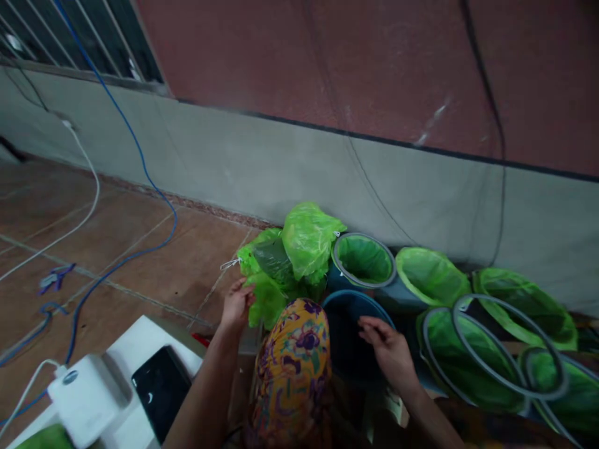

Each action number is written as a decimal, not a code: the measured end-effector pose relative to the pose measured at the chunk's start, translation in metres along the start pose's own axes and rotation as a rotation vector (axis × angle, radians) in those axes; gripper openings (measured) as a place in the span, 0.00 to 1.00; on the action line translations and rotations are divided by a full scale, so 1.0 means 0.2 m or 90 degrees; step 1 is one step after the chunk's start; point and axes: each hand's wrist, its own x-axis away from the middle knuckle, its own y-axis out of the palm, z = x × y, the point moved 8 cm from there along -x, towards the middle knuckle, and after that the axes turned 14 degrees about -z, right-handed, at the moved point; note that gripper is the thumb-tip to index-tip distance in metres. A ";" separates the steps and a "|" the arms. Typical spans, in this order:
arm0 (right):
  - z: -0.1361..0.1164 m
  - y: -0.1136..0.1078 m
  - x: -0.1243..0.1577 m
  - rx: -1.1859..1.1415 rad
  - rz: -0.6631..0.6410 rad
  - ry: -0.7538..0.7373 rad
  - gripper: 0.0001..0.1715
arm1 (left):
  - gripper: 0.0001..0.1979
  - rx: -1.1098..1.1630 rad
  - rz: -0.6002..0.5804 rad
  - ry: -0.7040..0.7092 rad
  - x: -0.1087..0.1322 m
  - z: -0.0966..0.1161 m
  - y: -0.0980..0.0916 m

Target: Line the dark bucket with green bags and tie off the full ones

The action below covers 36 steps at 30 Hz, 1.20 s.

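My left hand (238,304) is closed at the fingertips on the edge of a thin green plastic bag (266,300), left of my knee. Over the mouth of a dark blue bucket (358,298) is my right hand (386,346), its fingers bent together. Whether anything is between them I cannot make out. Just beyond my hands, filled green bags (309,237) lean together against the wall; one has a white tie (230,264). The bottom of the blue bucket is dark.
Several green-lined bins (365,259) stand along the wall to the right. A loose grey ring (510,305) lies across them. On the left, a white surface holds a phone (161,390) and a white box (87,399). A blue cable (135,134) and purple-handled clippers (56,279) lie on the tiles.
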 end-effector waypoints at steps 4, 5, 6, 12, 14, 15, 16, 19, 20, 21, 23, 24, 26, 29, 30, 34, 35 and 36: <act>-0.34 0.08 0.03 -0.030 -0.036 -0.104 0.26 | 0.16 0.242 -0.221 0.035 0.22 0.32 0.33; -0.41 0.11 0.05 -0.038 -0.053 -0.123 0.29 | 0.15 0.254 -0.252 0.019 0.31 0.36 0.41; -0.48 0.14 0.07 -0.051 -0.071 -0.138 0.34 | 0.14 0.269 -0.276 -0.010 0.39 0.37 0.49; -0.68 0.10 0.14 -0.119 -0.078 -0.281 0.37 | 0.15 0.214 -0.383 -0.138 0.74 0.23 0.79; -0.69 -0.03 0.17 -0.115 -0.017 -0.313 0.25 | 0.15 0.168 -0.395 -0.133 0.77 0.21 0.82; -0.69 -0.11 0.19 -0.109 0.010 -0.322 0.20 | 0.15 0.145 -0.387 -0.116 0.76 0.21 0.82; -0.69 -0.18 0.22 -0.103 0.033 -0.326 0.16 | 0.15 0.122 -0.370 -0.090 0.75 0.22 0.81; -0.68 -0.40 0.31 -0.111 0.114 -0.311 0.16 | 0.16 0.074 -0.290 -0.001 0.72 0.29 0.76; -0.67 -0.46 0.35 -0.122 0.136 -0.301 0.17 | 0.16 0.065 -0.275 0.011 0.72 0.31 0.76; -0.67 -0.49 0.38 -0.134 0.146 -0.292 0.17 | 0.16 0.059 -0.272 0.011 0.73 0.32 0.76; -0.65 -0.49 0.42 -0.149 0.114 -0.280 0.20 | 0.16 0.053 -0.289 -0.009 0.76 0.31 0.79; -0.64 -0.45 0.43 -0.146 0.072 -0.274 0.25 | 0.16 0.054 -0.303 -0.020 0.78 0.30 0.81; -0.62 -0.31 0.45 -0.124 -0.026 -0.258 0.37 | 0.17 0.066 -0.330 -0.036 0.83 0.28 0.86; -0.56 -0.13 0.44 -0.109 -0.096 -0.251 0.39 | 0.19 0.081 -0.361 -0.054 0.89 0.26 0.91; -0.55 -0.10 0.43 -0.125 -0.096 -0.248 0.33 | 0.20 0.078 -0.369 -0.055 0.90 0.27 0.92; -0.47 -0.21 0.42 -0.266 -0.007 -0.215 0.23 | 0.18 0.006 -0.345 0.020 0.87 0.34 0.86; -0.46 -0.29 0.43 -0.296 0.034 -0.207 0.23 | 0.17 -0.040 -0.323 0.071 0.85 0.39 0.82; -0.46 -0.38 0.44 -0.308 0.081 -0.208 0.23 | 0.16 -0.099 -0.295 0.135 0.83 0.44 0.79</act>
